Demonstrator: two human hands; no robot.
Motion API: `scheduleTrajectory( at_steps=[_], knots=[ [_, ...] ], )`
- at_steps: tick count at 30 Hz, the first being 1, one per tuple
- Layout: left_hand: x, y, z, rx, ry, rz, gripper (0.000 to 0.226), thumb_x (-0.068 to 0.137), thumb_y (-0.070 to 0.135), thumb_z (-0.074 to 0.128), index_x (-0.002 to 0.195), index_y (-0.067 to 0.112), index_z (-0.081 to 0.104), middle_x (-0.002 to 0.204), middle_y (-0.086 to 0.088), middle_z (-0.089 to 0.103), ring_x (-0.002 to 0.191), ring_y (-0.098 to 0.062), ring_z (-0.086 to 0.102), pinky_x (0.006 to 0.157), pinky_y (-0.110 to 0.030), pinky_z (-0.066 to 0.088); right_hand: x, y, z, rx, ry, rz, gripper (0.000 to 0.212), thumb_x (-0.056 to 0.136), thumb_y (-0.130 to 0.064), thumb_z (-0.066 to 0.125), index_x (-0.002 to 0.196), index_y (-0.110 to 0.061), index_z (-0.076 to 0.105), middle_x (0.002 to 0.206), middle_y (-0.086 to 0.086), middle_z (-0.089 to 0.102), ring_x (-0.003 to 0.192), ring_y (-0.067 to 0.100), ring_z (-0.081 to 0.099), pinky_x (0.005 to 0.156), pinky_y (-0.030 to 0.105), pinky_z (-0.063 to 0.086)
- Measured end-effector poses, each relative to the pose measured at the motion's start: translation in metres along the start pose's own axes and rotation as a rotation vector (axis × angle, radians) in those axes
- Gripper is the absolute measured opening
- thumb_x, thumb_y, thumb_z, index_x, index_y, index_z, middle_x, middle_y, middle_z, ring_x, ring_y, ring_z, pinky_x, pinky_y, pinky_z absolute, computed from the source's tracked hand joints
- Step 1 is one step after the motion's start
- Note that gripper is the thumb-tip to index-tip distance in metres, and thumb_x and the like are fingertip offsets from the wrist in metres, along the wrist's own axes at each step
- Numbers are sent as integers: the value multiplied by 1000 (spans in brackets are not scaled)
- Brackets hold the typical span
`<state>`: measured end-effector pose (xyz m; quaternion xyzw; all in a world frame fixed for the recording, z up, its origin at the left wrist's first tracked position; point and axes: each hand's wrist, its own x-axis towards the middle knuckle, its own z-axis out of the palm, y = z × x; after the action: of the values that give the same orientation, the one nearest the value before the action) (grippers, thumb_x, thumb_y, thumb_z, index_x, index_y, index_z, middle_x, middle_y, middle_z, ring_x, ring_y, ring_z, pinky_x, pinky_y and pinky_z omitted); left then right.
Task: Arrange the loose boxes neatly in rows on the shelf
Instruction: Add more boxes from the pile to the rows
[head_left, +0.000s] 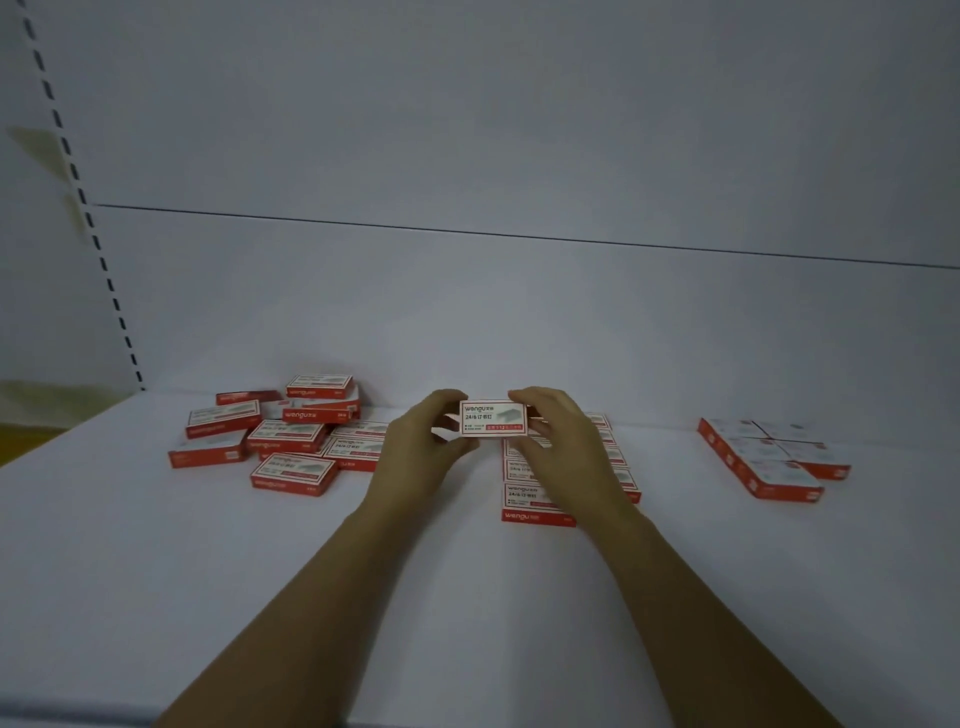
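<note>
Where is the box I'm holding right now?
The held box sits mid-frame in the head view, pinched between the left hand and right hand over the neat middle rows, with the loose pile to its left.

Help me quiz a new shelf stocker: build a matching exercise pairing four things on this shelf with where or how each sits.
Things:
1. held box
2. left group of boxes
3. middle group of boxes
4. far-right group of boxes

States:
A. tidy block lying flat, no hand near it
B. jumbled, some boxes overlapping
C. gripped at its two ends by the left hand and right hand, label toward the camera
D. neat rows, partly hidden behind the right hand

Pairs: 1-C, 2-B, 3-D, 4-A
</note>
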<state>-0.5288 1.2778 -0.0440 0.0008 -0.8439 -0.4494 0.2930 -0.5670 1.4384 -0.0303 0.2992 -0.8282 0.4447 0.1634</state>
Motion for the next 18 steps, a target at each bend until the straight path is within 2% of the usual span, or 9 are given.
scheduleTrajectory(
  at_steps=[3,5,8,12,15,18],
  knots=[
    [3,3,-4,-129,-42,-56,41,75,13,75,113,23,62,102,12,65,82,4,62,65,-4,47,1,1,-11,210,-56,151,43,84,-4,64,124,-18,57,125,-4,53,109,10,57,86,13,48],
    [2,6,-6,-236,-92,-84,39,76,14,75,110,28,62,100,15,67,81,8,63,65,-2,46,2,3,-16,259,-92,234,45,84,-9,65,127,-20,54,121,-5,58,107,10,59,84,18,51],
    [2,10,-9,-361,-119,-156,36,79,25,71,114,28,61,100,11,69,87,-2,66,71,-11,51,2,5,-22,362,-114,315,43,86,-24,65,127,-21,54,116,-4,63,101,10,63,85,26,52],
    [1,12,-9,-386,-167,-280,25,84,38,63,101,19,62,86,1,71,74,-12,66,66,-22,50,4,6,-21,374,-112,434,42,86,-49,57,112,-17,62,92,1,70,83,13,68,78,27,56],
    [0,13,-5,-380,-235,-353,30,86,42,60,90,12,63,78,-3,69,64,-12,59,61,-25,45,5,7,-15,344,-117,519,44,86,-55,52,98,-14,66,82,4,71,71,14,68,70,27,57],
    [2,13,-4,-398,-251,-400,33,87,42,58,91,9,62,75,-6,67,60,-13,56,59,-26,44,4,9,-13,350,-126,551,44,87,-56,50,95,-16,67,80,5,72,69,15,67,69,28,57]
  ],
)
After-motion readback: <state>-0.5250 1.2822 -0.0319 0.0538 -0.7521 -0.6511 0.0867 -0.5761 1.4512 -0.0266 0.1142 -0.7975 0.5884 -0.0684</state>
